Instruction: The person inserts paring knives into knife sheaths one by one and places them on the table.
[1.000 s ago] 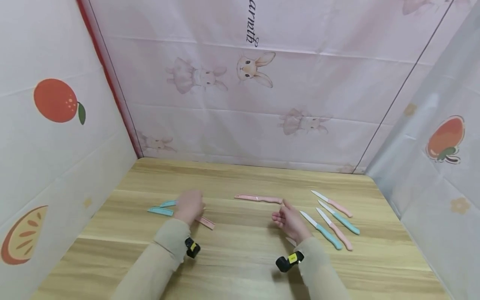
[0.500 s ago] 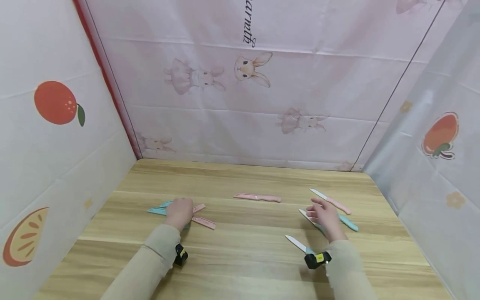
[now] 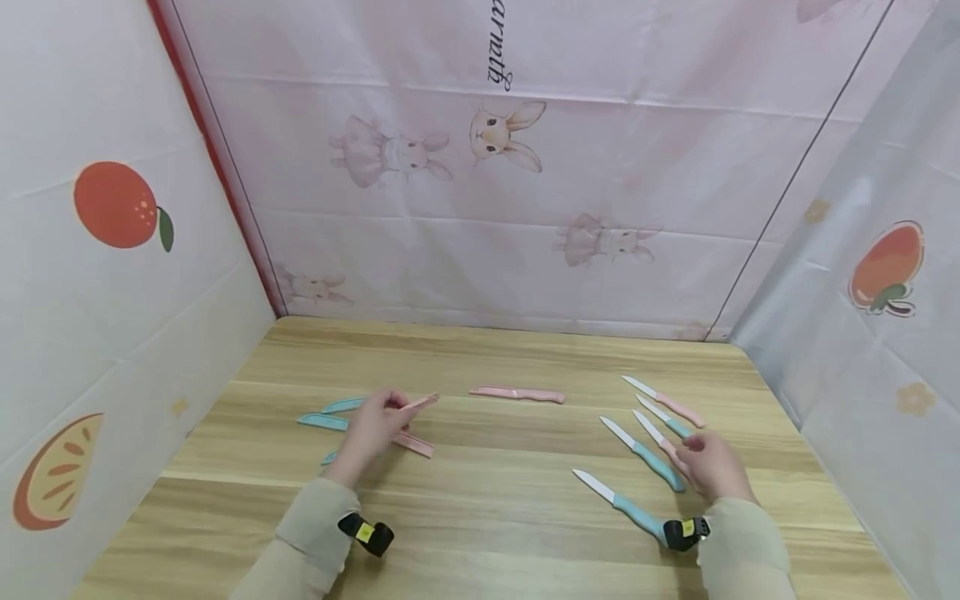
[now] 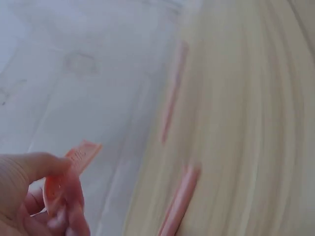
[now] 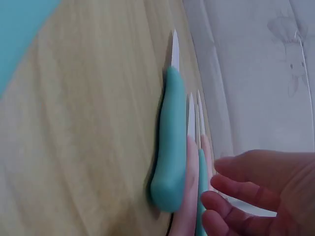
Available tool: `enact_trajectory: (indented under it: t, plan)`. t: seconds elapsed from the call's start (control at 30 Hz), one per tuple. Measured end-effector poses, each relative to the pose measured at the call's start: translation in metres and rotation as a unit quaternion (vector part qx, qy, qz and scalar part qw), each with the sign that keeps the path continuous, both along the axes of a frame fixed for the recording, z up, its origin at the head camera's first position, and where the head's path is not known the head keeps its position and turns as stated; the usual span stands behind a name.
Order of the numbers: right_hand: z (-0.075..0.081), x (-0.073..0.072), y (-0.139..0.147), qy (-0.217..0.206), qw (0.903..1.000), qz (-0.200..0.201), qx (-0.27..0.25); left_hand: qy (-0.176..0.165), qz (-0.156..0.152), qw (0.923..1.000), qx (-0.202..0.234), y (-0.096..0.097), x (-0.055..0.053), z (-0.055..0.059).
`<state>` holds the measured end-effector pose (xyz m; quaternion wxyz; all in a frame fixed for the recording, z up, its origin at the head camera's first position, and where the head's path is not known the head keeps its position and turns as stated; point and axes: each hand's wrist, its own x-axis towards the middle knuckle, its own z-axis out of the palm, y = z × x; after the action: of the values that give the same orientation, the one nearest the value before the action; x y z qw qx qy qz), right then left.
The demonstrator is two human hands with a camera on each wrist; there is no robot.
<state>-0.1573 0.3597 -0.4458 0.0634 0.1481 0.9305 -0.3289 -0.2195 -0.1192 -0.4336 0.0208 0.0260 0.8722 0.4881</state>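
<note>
My left hand (image 3: 371, 429) pinches a pink knife sheath (image 4: 81, 156) between thumb and fingers, lifted off the table. Under and beside that hand lie another pink sheath (image 3: 414, 444) and several blue sheaths (image 3: 322, 422), partly covered. My right hand (image 3: 716, 467) is at the handle of a pink-handled paring knife (image 3: 651, 427), its fingers loosely bent around nothing in the right wrist view; whether a fingertip touches the handle I cannot tell. About it lie blue-handled knives (image 3: 660, 467) and another pink-handled knife (image 3: 678, 408), with bare white blades pointing away to the left.
A pink knife in its sheath (image 3: 517, 393) lies at the back middle of the wooden table (image 3: 480, 500). One blue-handled knife (image 3: 630, 510) lies nearer the front, its end behind the right wrist camera (image 3: 686, 533). Printed cloth walls (image 3: 465, 267) enclose the table's back and sides.
My left hand has picked up a pink sheath from the pile and raised it. My right hand has moved right from near the sheathed knife, over the bare knives to a pink handle.
</note>
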Motion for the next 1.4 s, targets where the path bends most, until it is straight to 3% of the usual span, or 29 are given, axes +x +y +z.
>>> enact_trajectory:
  t: [0.07,0.13,0.23,0.33,0.37,0.47,0.57,0.7,0.73,0.93,1.07,1.23,1.33,1.4]
  plan:
    - [-0.001,0.002,0.003,-0.012,0.9997,0.010,0.017,-0.036,-0.018,0.9947,0.095,0.004,0.007,0.000]
    - [-0.003,0.003,0.004,-0.019,0.9993,0.016,0.029,-0.069,-0.042,0.9793,0.186,0.006,0.013,-0.001]
    - [-0.006,0.005,0.005,-0.019,0.9985,0.021,0.047,-0.116,-0.095,0.9330,0.327,0.011,0.022,-0.004]
    - [-0.008,0.008,0.007,-0.016,0.9983,0.020,0.052,-0.159,-0.111,0.8828,0.428,0.018,0.030,-0.007]
    - [-0.008,0.009,0.008,-0.015,0.9983,0.019,0.052,-0.173,-0.104,0.8665,0.457,0.021,0.033,-0.008]
    - [-0.009,0.010,0.010,-0.016,0.9981,0.022,0.055,-0.193,-0.048,0.8352,0.513,0.030,0.041,-0.010]
    - [-0.009,0.010,0.011,-0.024,0.9983,0.019,0.049,-0.205,-0.008,0.8163,0.540,0.039,0.047,-0.012]
    - [-0.009,0.011,0.013,-0.028,0.9988,0.011,0.039,-0.224,0.006,0.8096,0.543,0.047,0.052,-0.015]
    - [-0.008,0.012,0.013,-0.026,0.9989,0.009,0.037,-0.229,0.007,0.8047,0.548,0.049,0.053,-0.016]
    - [-0.001,0.019,0.010,0.007,0.9994,-0.035,-0.001,-0.220,-0.015,0.7631,0.608,0.054,0.057,-0.016]
    - [0.008,0.022,0.003,0.048,0.9970,-0.057,-0.022,-0.223,-0.010,0.7601,0.610,0.057,0.058,-0.017]
    - [0.014,0.023,-0.013,0.123,0.9827,-0.131,-0.045,-0.217,0.005,0.7703,0.599,0.061,0.060,-0.018]
    - [0.014,0.021,-0.026,0.201,0.9578,-0.192,-0.073,-0.204,0.012,0.7902,0.578,0.062,0.062,-0.018]
    - [0.014,0.018,-0.036,0.269,0.9245,-0.229,-0.144,-0.199,0.012,0.8033,0.561,0.062,0.063,-0.018]
